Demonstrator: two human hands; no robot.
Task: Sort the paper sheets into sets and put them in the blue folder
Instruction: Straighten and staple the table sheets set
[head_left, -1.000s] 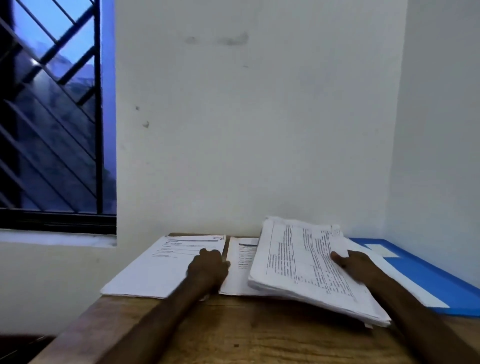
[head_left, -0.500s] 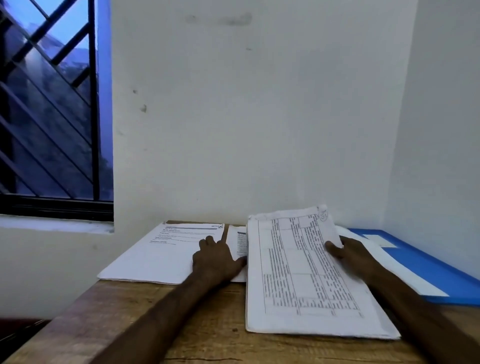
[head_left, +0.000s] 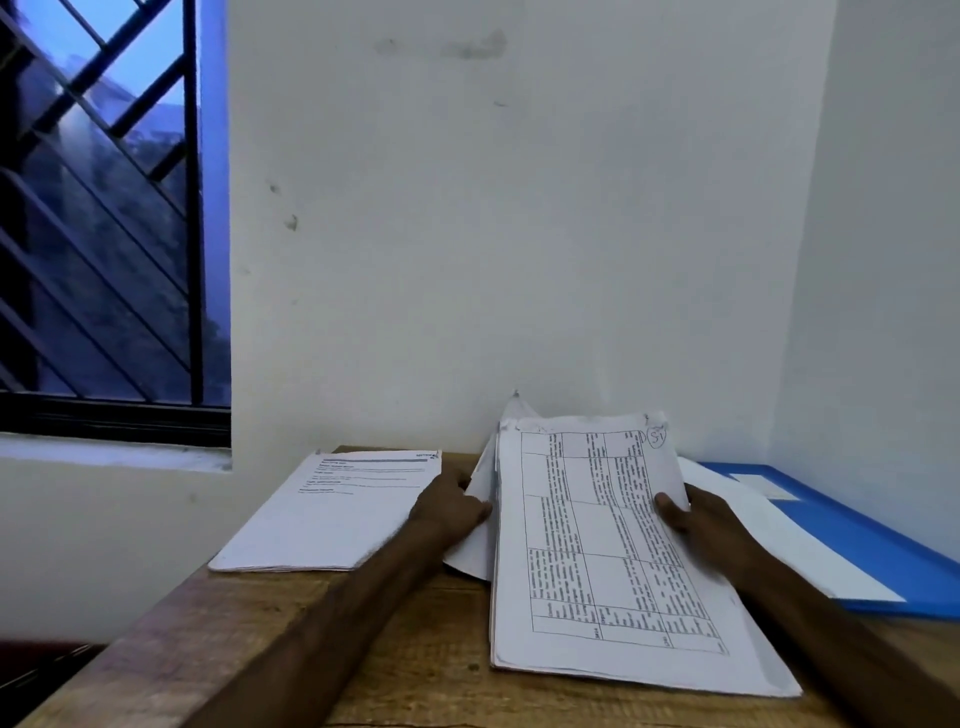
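White corner, wooden surface (head_left: 415, 649): paper stack (head_left: 613, 561) lies centre, left hand (head_left: 449, 506) gripping its left edge, right hand (head_left: 711, 525) pinching the right, blue folder (head_left: 857, 535) just beside. Looks floppy, sheets liable to slide, so best squeezed at both edges.

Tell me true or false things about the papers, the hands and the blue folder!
1. The flat blue plastic folder lies at the right end of the wooden table. True.
2. The right hand grips the thick stack of white sheets with a printed grid. True.
3. The left hand holds a pen. False: its fingers hold a loose white sheet beside the stack.
4. The flat pile of white sheets with printed lines lies inside the folder. False: it lies on the table at the left, away from the folder.
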